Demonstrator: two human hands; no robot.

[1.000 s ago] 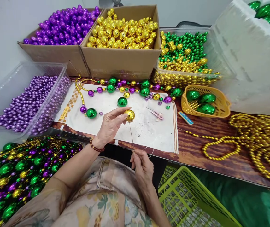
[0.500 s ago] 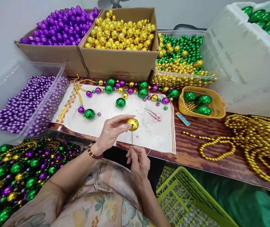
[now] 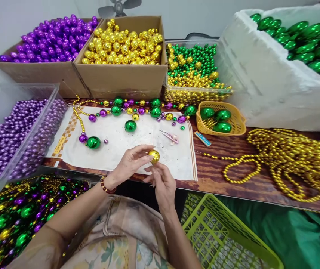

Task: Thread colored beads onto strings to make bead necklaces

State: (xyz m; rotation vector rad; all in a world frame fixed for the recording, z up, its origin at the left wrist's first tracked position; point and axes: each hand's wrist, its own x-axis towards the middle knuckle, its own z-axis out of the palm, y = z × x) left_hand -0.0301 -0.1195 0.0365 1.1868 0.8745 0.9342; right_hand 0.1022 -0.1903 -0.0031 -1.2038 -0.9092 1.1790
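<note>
Left hand (image 3: 130, 164): pinched the gold bead (image 3: 154, 156) above the white cloth's (image 3: 104, 157) near edge.
Needle (image 3: 153, 138): rose upright from the bead, over the cloth.
Right hand (image 3: 164, 183): fingers bunched beneath the bead, by the cloth's near edge; grip unclear.
Basket (image 3: 240, 129): stood right of the cloth.

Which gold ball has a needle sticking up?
The gold ball pinched in the left hand, just above the right hand; the needle rises from it, while other gold balls lie apart from the hands.
</note>
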